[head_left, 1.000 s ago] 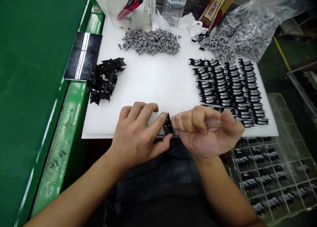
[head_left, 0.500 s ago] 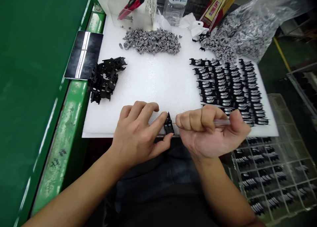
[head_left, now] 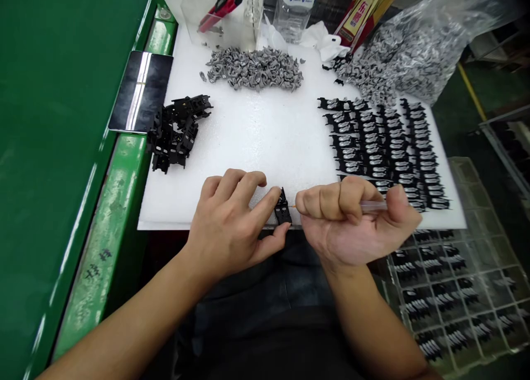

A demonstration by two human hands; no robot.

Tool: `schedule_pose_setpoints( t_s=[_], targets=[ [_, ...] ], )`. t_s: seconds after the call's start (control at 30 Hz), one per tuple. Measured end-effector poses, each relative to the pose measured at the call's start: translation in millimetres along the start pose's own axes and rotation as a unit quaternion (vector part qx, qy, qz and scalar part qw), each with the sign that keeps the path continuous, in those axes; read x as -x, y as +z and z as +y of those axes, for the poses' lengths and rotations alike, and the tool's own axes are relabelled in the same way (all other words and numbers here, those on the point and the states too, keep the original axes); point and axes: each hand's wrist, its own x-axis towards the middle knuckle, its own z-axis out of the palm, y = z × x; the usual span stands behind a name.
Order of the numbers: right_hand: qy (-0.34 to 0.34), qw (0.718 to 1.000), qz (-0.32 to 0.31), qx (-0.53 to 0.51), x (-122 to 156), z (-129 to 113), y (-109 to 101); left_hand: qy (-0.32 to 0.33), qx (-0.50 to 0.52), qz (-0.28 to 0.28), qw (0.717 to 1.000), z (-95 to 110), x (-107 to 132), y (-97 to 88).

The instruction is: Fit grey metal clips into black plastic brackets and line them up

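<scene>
My left hand (head_left: pixel 234 225) grips a small black plastic part (head_left: pixel 283 210) between index finger and thumb at the near edge of the white foam board (head_left: pixel 265 142). Its other fingers are curled above the board. In my right hand (head_left: pixel 356 220) is a thin tool with a clear handle (head_left: pixel 372 205), the fingers wrapped round it. The tool's narrow orange tip points left and meets the black part's right side; whether it goes in, I cannot tell. Most of the tool is hidden by my fingers.
Black parts (head_left: pixel 176 131) lie heaped at left beside a phone-like black slab (head_left: pixel 141 93). Grey pieces (head_left: pixel 256 68) are piled at the back. Rows of black-and-grey assemblies (head_left: pixel 381 142) fill the right. A plastic bag (head_left: pixel 430 43), bottle (head_left: pixel 293 10) and compartment tray (head_left: pixel 467 313) surround the board.
Very little differs. My right hand and the tool have shifted slightly to the right, while my left hand keeps its hold on the black part.
</scene>
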Motion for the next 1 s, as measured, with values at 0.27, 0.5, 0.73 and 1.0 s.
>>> schedule_pose_setpoints(
  t_s=[0.27,0.5,0.73,1.0],
  targets=[
    [0.025,0.999,-0.012,0.026,2.2,-1.5,-0.2,0.003,-0.002,0.001,1.0,0.1,-0.3,-0.3],
    [0.044,0.999,-0.024,0.003,-4.5,-2.1,1.4,0.005,-0.006,-0.003,1.0,-1.2,1.0,0.5],
    [0.079,0.995,-0.029,-0.061,-11.2,2.3,0.1,0.015,-0.005,-0.004,1.0,-3.7,0.8,0.8],
    [0.081,0.994,-0.042,-0.055,-8.5,2.7,-0.2,0.018,-0.005,-0.003,1.0,-4.1,1.8,1.1]
  ],
)
